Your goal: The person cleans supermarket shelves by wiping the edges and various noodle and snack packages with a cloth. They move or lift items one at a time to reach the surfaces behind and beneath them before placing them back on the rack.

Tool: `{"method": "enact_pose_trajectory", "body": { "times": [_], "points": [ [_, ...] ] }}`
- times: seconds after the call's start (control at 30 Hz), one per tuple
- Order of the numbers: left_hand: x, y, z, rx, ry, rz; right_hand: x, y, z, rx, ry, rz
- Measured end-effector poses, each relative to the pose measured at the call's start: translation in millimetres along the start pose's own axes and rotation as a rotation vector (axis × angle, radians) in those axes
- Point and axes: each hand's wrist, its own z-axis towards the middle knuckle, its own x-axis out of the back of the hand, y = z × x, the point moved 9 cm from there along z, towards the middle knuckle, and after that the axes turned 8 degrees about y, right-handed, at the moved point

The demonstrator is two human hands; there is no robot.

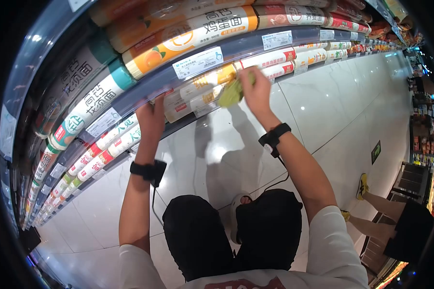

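My right hand (255,89) is closed on a crumpled green cloth (232,92), which hangs in front of the packages on a lower shelf. Just left of the cloth lie yellow and white noodle packages (202,84). My left hand (152,115) reaches to the lower shelf beneath the shelf edge. Its fingertips are hidden there, so whether it holds anything cannot be made out. Above both hands runs the dark shelf edge (246,48) with white price labels (197,62). An orange and white noodle package (193,38) lies on the shelf above.
Teal and white packages (94,101) fill the shelf at the left. Below is a glossy tiled floor (236,144), with my knees near it. Another person's legs (381,212) in yellow shoes are at the right, beside dark racks (412,180).
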Motion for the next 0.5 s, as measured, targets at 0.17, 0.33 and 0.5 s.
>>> {"method": "enact_pose_trajectory", "body": {
  "times": [0.17,0.33,0.5],
  "points": [
    [-14,45,-38,-0.44,0.011,0.481,40,34,36,-0.12,0.472,-0.008],
    [-26,31,-42,-0.524,-0.06,0.53,-34,-26,-34,0.382,-0.033,-0.138],
    [-19,17,-41,-0.562,-0.031,0.589,-79,-19,-71,0.343,-0.325,0.213]
  ]
}}
